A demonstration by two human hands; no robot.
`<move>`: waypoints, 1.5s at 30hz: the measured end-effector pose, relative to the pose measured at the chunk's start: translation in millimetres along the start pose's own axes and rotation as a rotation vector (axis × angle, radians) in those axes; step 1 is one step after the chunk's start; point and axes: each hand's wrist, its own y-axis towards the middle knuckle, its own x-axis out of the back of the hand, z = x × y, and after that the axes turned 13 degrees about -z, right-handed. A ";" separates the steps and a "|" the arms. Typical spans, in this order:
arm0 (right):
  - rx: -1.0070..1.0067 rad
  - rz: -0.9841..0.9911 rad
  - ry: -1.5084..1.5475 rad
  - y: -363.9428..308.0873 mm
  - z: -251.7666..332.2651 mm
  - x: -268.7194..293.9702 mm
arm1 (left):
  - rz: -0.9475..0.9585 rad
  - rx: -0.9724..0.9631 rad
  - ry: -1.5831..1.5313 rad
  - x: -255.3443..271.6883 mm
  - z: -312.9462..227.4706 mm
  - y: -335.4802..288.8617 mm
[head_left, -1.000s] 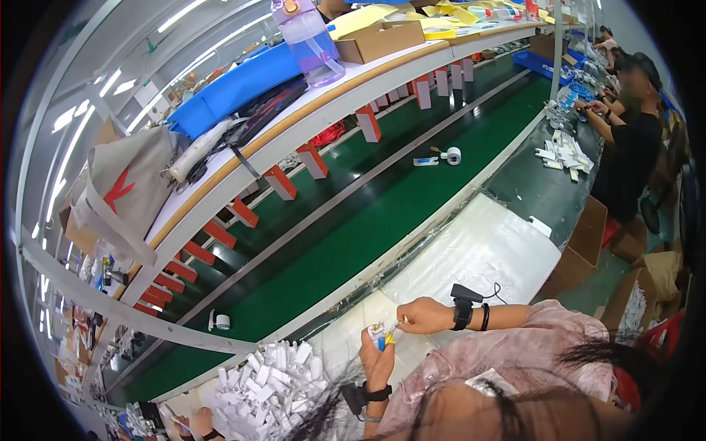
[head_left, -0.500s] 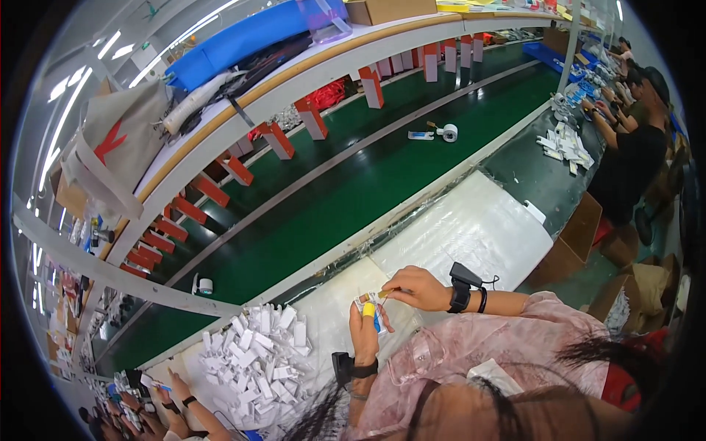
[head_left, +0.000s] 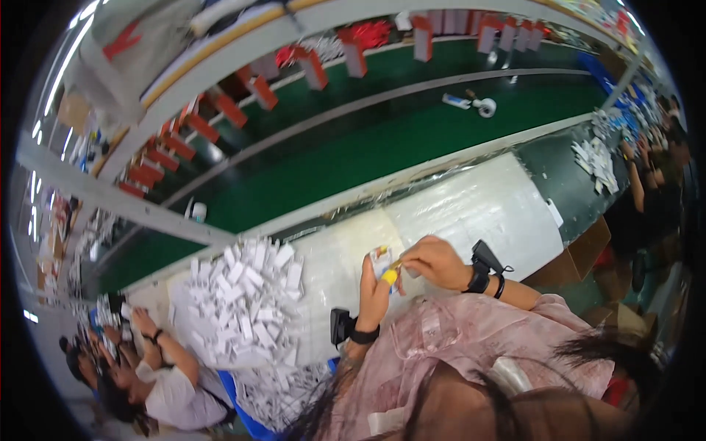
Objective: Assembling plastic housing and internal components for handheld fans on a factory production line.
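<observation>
We find the left hand point(head_left: 373, 295) gripping a small white part point(head_left: 380, 259) between thumb and fingers, a yellow cover point(head_left: 390, 277) on the thumb tip. The right hand point(head_left: 435, 262) pinches a thin yellowish piece point(head_left: 397, 264) beside it. Leftward we note heaped white pieces point(head_left: 246, 294); beyond, a green conveyor point(head_left: 331, 173).

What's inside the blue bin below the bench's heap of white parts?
The blue bin holds many loose white pieces. They cover its bottom, so anything beneath them can't be seen. Dark hair also blocks part of its right side.
</observation>
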 end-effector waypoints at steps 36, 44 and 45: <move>0.042 -0.104 0.003 4.2 8.2 -5.1 | 0.143 -0.241 0.265 -0.7 -7.1 2.2; 0.041 -0.093 -0.003 6.2 7.2 -6.5 | 0.109 -0.153 0.230 -2.4 -7.1 1.9; 0.044 -0.087 -0.016 5.0 5.8 -6.2 | 0.111 -0.170 0.228 -2.2 -7.1 2.2</move>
